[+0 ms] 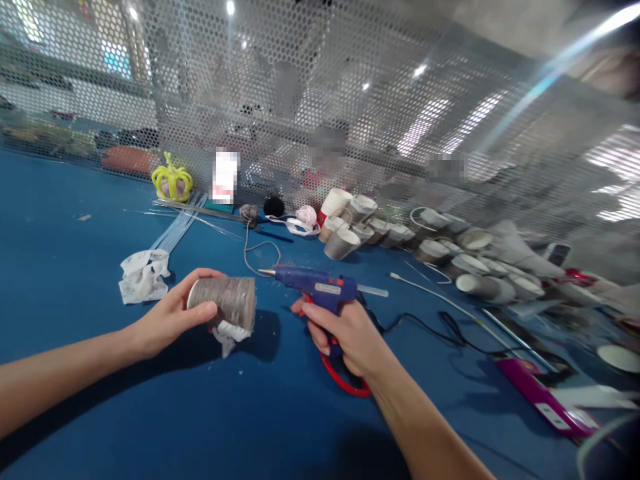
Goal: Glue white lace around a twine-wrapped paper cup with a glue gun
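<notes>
My left hand (173, 310) is closed around a paper cup (230, 300) wrapped in grey yarn, tilted on its side above the blue table. A scrap of white material (233, 333) hangs from the cup's underside. In my right hand (345, 330) is a blue hot glue gun (315, 283) with a red trigger and red stand loop. Its nozzle points left, a little apart from the cup, and a clear glue stick (373, 291) juts from its back. A strand of grey yarn (250, 250) runs from a small yarn ball (249, 213) to near the nozzle.
Several wrapped cups (343, 243) cluster along the perforated metal screen (280, 100). Crumpled white paper (145, 277) and clear glue sticks (183, 223) lie at left, by a yellow crown-shaped item (171, 180). A purple power strip (543, 397) and black cord (425, 320) occupy the right.
</notes>
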{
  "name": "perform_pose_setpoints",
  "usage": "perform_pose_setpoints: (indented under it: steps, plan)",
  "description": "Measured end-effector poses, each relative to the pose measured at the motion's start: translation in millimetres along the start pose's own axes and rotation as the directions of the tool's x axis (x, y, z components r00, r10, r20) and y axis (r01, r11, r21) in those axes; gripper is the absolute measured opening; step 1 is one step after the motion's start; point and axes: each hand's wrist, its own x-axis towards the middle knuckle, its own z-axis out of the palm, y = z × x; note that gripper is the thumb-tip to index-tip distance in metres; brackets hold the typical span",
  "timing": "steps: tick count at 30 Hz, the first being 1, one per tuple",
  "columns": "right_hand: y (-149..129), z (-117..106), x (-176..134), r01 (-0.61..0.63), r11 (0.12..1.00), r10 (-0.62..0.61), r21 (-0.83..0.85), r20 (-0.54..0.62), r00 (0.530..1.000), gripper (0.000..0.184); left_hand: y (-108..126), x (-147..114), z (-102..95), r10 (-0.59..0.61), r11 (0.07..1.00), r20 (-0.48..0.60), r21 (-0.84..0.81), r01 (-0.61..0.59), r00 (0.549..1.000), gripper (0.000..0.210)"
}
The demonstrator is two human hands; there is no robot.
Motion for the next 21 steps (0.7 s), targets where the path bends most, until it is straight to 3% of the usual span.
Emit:
perform_pose_setpoints:
  steps: [4,7,16,21]
  plan:
    - [3,-13,11,0.021,0.995,-0.046,-0.102,-0.249,0.967,0.027,2,1,3.8,-0.069,0.990,-0.017,-0.126,0.066,0.997,0.036]
    - [7,-28,25,-0.035,0.978,-0.046,-0.203,-0.384,0.922,0.029,3,2,4.5,-0.103,0.976,-0.062,-0.197,0.089,0.993,0.034]
    - [22,-51,68,-0.179,0.947,0.061,-0.266,-0.401,0.914,0.025,0,3,-0.3,-0.142,0.957,-0.034,-0.258,0.128,0.989,0.030]
    - [29,-55,78,-0.310,0.872,0.144,-0.378,-0.406,0.902,0.032,0,3,-1.2,-0.146,0.944,-0.014,-0.300,0.135,0.989,0.025]
